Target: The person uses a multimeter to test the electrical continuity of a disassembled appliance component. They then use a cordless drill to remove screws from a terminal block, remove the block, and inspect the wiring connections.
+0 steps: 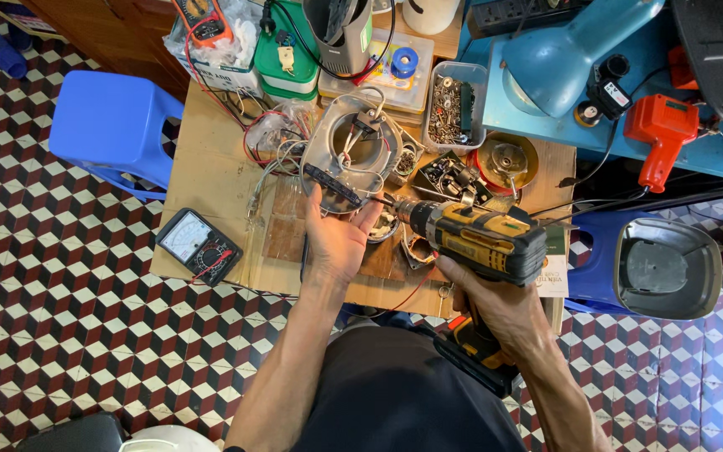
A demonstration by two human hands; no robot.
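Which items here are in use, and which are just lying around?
In use: left hand holding black strip; right hand gripping drill; round housing behind the strip.

Lying about: multimeter, screw box, blue stool, red tool, lamp.

The floor (pixel 60 335) is tiled in a repeating cube pattern of red, black and white. A low wooden table (pixel 211 176) stands in the middle, cluttered with parts. To its left is a blue plastic stool (pixel 110 125); to its right, a second blue stool (pixel 592 268) carries a grey lid. At far right a blue bench (pixel 713 155) holds a blue lamp (pixel 562 54). Dark wooden furniture (pixel 119 29) stands far left. The light is even.
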